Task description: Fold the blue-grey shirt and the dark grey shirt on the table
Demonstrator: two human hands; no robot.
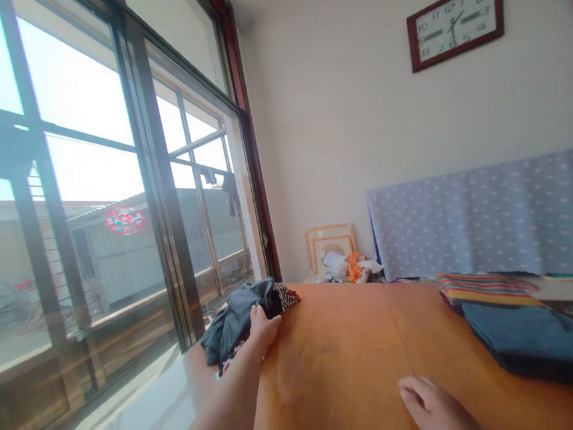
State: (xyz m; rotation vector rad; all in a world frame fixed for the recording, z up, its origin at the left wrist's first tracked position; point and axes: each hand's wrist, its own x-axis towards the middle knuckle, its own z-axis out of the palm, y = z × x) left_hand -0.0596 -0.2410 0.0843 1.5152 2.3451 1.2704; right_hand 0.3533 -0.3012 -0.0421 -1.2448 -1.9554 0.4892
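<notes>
Two bare arms reach out from the bottom of the view. The left hand (263,327) lies on a soft heap of dark clothes (240,319), and its fingers (270,320) are clamped on the heap, pressing into the cloth. A bit of striped cloth (287,295) pokes out at the far end of the heap, and some other colors show under the hand.

The heap sits at the edge of a shiny wooden tabletop (340,371), right next to a big window (85,159). A white window sill (143,415) runs along on the near side of the heap, by the left arm.

To the right of the heap, the right hand (434,406) is low down near the camera. Its fingers (413,398) are close together and hold nothing. You cannot tell if they touch the wood.

Farther right of the heap, a folded blue cloth (533,340) lies on a folded striped cloth (483,288). Behind the heap, at the far end of the wood, are picture frames (332,244), white paper (335,261) and an orange cloth (355,267). A gray dotted cloth (487,217) hangs up and to the right of the heap, and a wall clock (455,19) with a dark red frame is above that.
</notes>
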